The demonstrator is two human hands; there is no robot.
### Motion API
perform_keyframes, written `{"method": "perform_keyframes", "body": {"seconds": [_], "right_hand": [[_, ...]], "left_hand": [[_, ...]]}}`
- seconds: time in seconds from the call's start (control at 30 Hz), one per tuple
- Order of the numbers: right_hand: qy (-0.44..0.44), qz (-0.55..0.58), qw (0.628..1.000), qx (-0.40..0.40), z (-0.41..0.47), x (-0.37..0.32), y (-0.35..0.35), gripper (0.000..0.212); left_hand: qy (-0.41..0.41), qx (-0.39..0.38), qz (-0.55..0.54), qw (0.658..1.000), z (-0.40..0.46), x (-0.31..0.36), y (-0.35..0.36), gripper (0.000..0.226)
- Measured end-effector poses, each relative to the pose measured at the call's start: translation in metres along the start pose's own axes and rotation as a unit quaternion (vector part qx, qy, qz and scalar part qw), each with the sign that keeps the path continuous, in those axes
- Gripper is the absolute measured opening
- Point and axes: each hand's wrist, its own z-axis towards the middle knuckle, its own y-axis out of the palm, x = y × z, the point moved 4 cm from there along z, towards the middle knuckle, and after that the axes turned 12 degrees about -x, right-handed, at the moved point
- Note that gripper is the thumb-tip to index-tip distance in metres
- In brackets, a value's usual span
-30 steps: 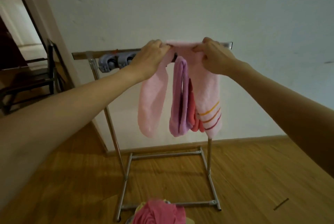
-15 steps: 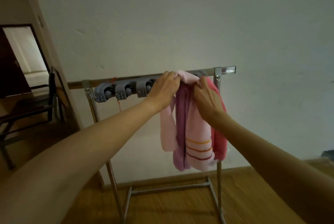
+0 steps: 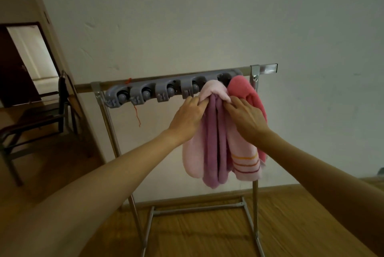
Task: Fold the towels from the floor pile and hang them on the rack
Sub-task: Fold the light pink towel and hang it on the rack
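Pale pink towel (image 3: 214, 90) drapes over rack (image 3: 166, 79) bar, long axis hanging down; left hand (image 3: 188, 116) and right hand (image 3: 245, 116) pinch its top fold, both just below bar.

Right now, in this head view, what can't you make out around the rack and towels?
- Floor pile: out of frame, below the bottom edge.
- Clip holding the pink towel: covered by that towel.
- Purple towel top fold: hidden under the pink towel and both hands, left hand, right hand.
- Red towel lower part: behind the right hand and forearm.
- Rack feet: cut off by the bottom edge.
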Motion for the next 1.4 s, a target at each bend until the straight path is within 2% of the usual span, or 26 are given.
{"method": "perform_keyframes", "body": {"seconds": [0.13,0.2,0.3,0.37,0.47,0.53,0.63,0.7,0.83,0.93,1.07,1.13,1.27,1.4], "right_hand": [[-0.024,0.012,1.0,0.004,-0.005,0.003,0.002,0.045],[-0.024,0.02,0.999,0.013,-0.009,0.003,0.005,0.045],[-0.006,0.051,0.998,0.044,-0.017,0.003,0.014,0.053],[0.002,0.106,0.992,0.066,-0.025,0.0,0.021,0.059],[0.011,0.194,0.976,0.096,-0.038,-0.006,0.029,0.074],[0.037,0.233,0.967,0.097,-0.046,-0.008,0.035,0.081],[0.079,0.255,0.961,0.08,-0.053,-0.006,0.046,0.073],[0.095,0.257,0.958,0.086,-0.055,-0.004,0.052,0.066],[0.116,0.245,0.96,0.074,-0.06,-0.002,0.067,0.053],[0.128,0.245,0.959,0.054,-0.067,-0.002,0.075,0.041],[0.16,0.263,0.951,0.033,-0.076,0.0,0.085,0.025],[0.172,0.266,0.948,0.035,-0.08,-0.001,0.089,0.011],[0.178,0.314,0.931,0.045,-0.089,-0.011,0.089,0.007],[0.161,0.361,0.918,0.025,-0.095,-0.032,0.089,0.011]], "left_hand": [[0.01,0.038,-0.052,0.998,-0.016,0.0,0.016,0.049],[-0.012,0.077,-0.121,0.99,-0.027,0.002,0.022,0.046],[-0.106,0.096,-0.256,0.956,-0.038,0.003,0.036,0.058],[-0.18,0.058,-0.27,0.944,-0.042,-0.001,0.053,0.062],[-0.25,-0.033,-0.252,0.934,-0.048,-0.011,0.078,0.025],[-0.288,-0.035,-0.228,0.93,-0.054,-0.023,0.086,0.015],[-0.324,0.047,-0.193,0.925,-0.059,-0.038,0.086,0.018],[-0.316,0.065,-0.192,0.927,-0.059,-0.038,0.091,0.017],[-0.236,0.025,-0.268,0.934,-0.055,-0.012,0.111,0.014],[-0.2,-0.002,-0.339,0.919,-0.056,0.014,0.122,0.029],[-0.237,-0.001,-0.307,0.922,-0.056,0.033,0.133,0.057],[-0.272,0.002,-0.293,0.917,-0.056,0.033,0.137,0.061],[-0.282,-0.021,-0.291,0.914,-0.059,0.022,0.144,0.049],[-0.293,0.0,-0.278,0.915,-0.073,-0.001,0.134,0.034]]}}
